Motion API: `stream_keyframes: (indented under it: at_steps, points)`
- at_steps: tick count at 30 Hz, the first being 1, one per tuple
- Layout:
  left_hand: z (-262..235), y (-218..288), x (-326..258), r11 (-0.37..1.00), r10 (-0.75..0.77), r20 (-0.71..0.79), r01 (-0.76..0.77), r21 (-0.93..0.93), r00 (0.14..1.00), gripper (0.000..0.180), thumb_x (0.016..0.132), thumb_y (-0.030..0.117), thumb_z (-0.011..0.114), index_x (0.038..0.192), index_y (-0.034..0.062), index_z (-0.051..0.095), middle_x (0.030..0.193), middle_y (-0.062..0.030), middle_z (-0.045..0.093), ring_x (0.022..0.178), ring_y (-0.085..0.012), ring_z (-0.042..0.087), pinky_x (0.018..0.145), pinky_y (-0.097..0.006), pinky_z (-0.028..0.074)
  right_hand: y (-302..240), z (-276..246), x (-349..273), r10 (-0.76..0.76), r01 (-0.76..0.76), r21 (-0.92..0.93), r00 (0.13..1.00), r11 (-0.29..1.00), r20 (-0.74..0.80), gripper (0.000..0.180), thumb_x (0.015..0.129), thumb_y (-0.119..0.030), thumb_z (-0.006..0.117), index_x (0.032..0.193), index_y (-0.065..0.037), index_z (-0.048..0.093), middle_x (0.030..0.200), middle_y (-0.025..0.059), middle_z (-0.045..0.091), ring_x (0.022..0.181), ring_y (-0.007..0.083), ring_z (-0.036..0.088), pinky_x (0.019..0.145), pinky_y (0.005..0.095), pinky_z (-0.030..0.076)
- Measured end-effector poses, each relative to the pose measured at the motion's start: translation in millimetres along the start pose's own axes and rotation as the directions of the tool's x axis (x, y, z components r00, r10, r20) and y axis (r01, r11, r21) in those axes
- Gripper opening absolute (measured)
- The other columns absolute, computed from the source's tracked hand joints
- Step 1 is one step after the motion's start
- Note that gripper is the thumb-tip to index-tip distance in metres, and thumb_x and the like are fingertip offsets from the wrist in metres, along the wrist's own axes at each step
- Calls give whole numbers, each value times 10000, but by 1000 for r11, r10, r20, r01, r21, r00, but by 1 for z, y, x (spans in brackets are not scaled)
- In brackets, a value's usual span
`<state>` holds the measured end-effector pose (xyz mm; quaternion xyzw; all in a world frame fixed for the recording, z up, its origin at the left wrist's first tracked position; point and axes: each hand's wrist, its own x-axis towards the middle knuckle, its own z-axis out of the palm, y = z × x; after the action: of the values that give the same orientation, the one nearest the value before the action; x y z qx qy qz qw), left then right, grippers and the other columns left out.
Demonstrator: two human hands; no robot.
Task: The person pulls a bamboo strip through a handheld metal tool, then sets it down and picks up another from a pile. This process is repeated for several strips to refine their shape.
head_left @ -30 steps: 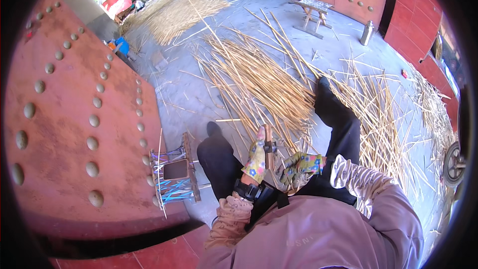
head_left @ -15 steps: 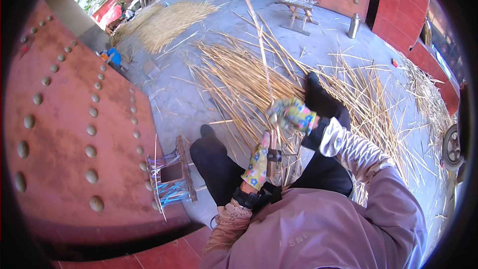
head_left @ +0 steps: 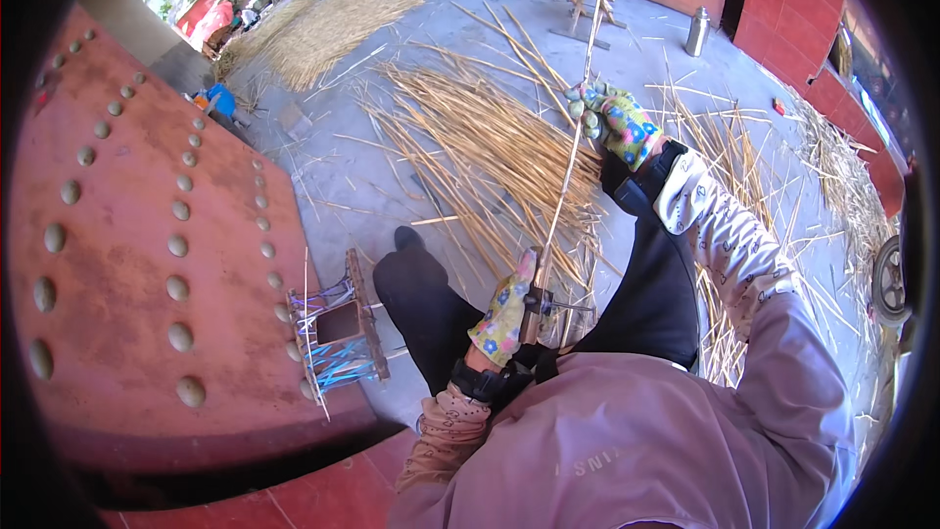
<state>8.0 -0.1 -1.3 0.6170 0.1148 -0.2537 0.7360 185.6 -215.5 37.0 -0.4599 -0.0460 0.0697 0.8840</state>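
A long thin reed stalk (head_left: 561, 198) runs slantwise from my left hand up past my right hand, its far end rising beyond the frame's top. My right hand (head_left: 617, 120), in a flowered glove, is closed around the stalk over the reed pile. Close to my lap, my left hand (head_left: 503, 312), gloved alike, is closed at a small wooden tool with a dark metal crosspiece (head_left: 538, 303). The stalk's lower end meets this tool beside my thumb. My fingers' undersides there are hidden.
Reeds (head_left: 490, 142) lie heaped ahead, with more strewn (head_left: 729, 162) to the right. A small stool frame (head_left: 341, 325) stands by the studded red door (head_left: 147, 264) at left. Farther off are a flat straw layer (head_left: 343, 34), a low stool (head_left: 585, 2) and a metal flask (head_left: 697, 32).
My right hand has moved away from my left, up and to the right. The stalk's far part has swung right with it. My left hand stays nearly in place.
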Motion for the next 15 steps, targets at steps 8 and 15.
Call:
stream_keyframes:
  at_steps: [8, 15]
  points:
    - [-2, -1, -1, 996, -84, 42, 85, -19, 996, 447, 818, 465, 415, 970, 57, 517, 724, 2, 506, 631, -84, 457, 564, -204, 376, 6, -14, 8, -45, 40, 35, 988, 999, 149, 195, 827, -24, 380, 965, 50, 496, 790, 99, 565, 600, 112, 529, 497, 186, 442]
    - [6, 5, 5, 996, -77, -2, 77, -39, 997, 427, 784, 497, 457, 883, 89, 531, 619, 23, 465, 532, -68, 422, 480, -193, 349, 20, -6, -7, 28, -39, 60, 985, 997, 171, 228, 812, -69, 422, 1006, 39, 476, 792, 95, 570, 587, 116, 513, 529, 218, 422]
